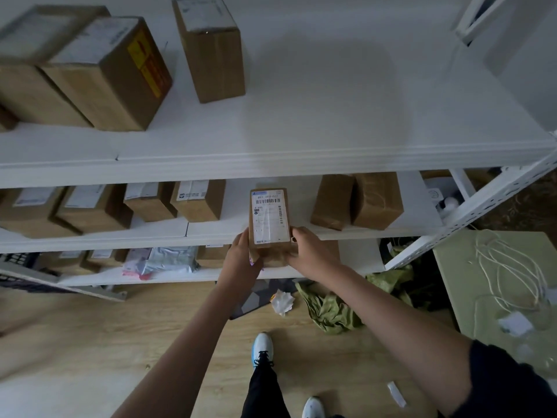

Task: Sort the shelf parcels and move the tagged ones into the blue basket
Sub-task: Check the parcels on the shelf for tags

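Both bare forearms reach forward from the camera to one small brown cardboard parcel with a white barcode label, held out in front of the middle white metal shelf. Its long axis runs away from the person, label face up, near end between the hands. Left hand curls around the near left edge; right hand grips the near right corner, thumb on top. Both hands sit equally close. Blue basket not visible here, so the carry direction cannot be told. Other brown boxes sit well apart on the shelf.
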